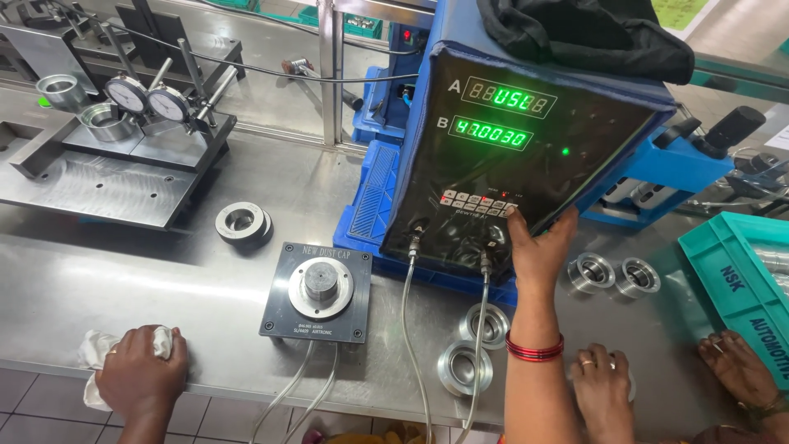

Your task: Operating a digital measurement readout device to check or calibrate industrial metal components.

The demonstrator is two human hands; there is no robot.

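Your L hand (141, 376) sits at the near edge of the steel worktop (99, 271), bottom left. Its grip is pressed together round a white cloth (93, 352); bits of the cloth stick out on both sides of the fist.

Your R hand (538, 247), red bangles on the wrist, is up on the black front of the meter box (526, 107), the blue box w/ two rows of green lit numbers. One fingertip (511, 213) touches the R end of the small key row (477, 201). That grip is spread and holds nothing.

Two cables (408, 304) hang from plugs at the bottom of the box, just L of your R wrist. A grey square plate (279, 316) w/ a round peg in the middle lies between your hands, and a dark ring (241, 223) lies a bit behind it. Two shiny rings (465, 368) lie near the front edge, just L of your R arm. Two more shiny rings (615, 275) lie to the R of your R hand, near a teal crate (731, 275).

Far L at the back stand two dial gauges (148, 100) on a metal stand. A black cloth (575, 33) lies on top of the box.

Bottom R, another person's two hands (604, 386) rest on the worktop, apart from yours
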